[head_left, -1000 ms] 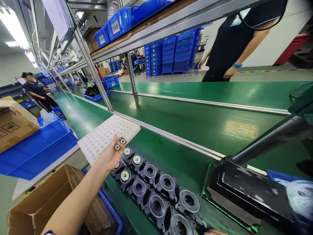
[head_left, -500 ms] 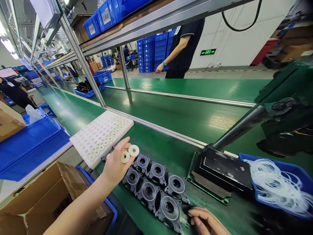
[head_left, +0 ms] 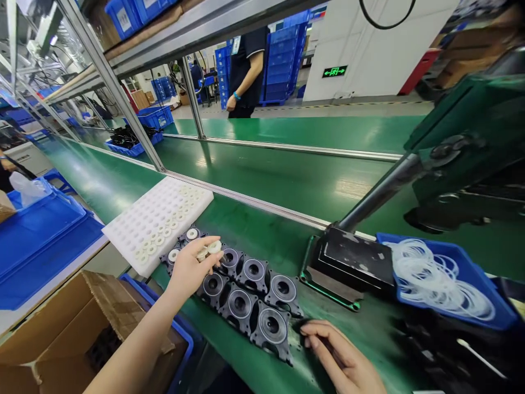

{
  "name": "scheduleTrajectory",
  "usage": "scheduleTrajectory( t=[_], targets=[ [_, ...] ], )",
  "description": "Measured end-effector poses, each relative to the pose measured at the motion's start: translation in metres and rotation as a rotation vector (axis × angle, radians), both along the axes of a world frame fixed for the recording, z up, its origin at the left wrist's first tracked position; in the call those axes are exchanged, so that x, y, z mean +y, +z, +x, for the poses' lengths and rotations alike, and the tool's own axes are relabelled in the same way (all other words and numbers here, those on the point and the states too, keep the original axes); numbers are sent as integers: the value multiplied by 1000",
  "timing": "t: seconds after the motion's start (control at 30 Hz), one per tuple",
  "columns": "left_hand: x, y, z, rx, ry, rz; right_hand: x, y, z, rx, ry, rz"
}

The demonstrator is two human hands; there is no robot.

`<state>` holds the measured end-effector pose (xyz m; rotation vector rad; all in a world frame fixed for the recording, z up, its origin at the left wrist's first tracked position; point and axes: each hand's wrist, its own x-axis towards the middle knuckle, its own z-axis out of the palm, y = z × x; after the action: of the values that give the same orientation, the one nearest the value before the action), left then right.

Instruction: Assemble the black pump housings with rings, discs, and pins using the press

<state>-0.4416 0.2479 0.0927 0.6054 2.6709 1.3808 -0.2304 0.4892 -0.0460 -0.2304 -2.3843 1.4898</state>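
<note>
My left hand (head_left: 191, 268) is closed on several small white rings (head_left: 214, 247), over the far end of a double row of black square parts with round centres (head_left: 239, 304), which look like small speakers. White rings sit on two parts there: one ring (head_left: 192, 234) beyond my hand and another ring (head_left: 173, 255) beside it. A white foam tray (head_left: 141, 210) with rows of holes lies at the left, some holes filled with such rings. My right hand (head_left: 344, 355) is pinched at the near end of the row; a blurred dark thing shows at its fingertips.
A black-based press stand (head_left: 356, 262) rises at the right, beside a blue bin (head_left: 471, 262) of thin white loops. Black items (head_left: 447, 350) lie at the lower right. An open cardboard box (head_left: 53, 323) stands lower left. A metal post (head_left: 135, 120) and a co-worker (head_left: 246, 71) are beyond.
The view has swung to the right. My left hand has tipped its rings downward over the parts, and two rings on parts now show clearly. My right hand stays by the row's near end.
</note>
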Motion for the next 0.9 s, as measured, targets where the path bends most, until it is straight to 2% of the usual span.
scheduleTrajectory(
  t=[0.03, 0.1, 0.27, 0.47, 0.57, 0.7, 0.8, 0.9],
  targets=[
    [2, -5, -3, -104, 11, 9, 0, 0, 0, -5, -1, -5],
    [5, -14, -9, -175, 9, -7, -1, -1, 0, -24, 3, -22],
    [14, -29, -17, -13, -21, -106, -2, -3, 1, -65, 39, -64],
    [13, -25, -11, 132, -83, -202, -1, 3, 3, -59, 49, -63],
    [2, -23, 3, 88, -57, -98, 0, 4, 2, -60, 46, -57],
    [-8, -37, 29, -88, -5, 60, 0, 3, 2, -59, 33, -21],
    [-8, -43, 43, 7, -18, 71, 0, 1, 3, -38, 19, 23],
    [-10, -29, 37, 221, -35, -17, 1, 0, 4, 1, -3, 68]
  ],
)
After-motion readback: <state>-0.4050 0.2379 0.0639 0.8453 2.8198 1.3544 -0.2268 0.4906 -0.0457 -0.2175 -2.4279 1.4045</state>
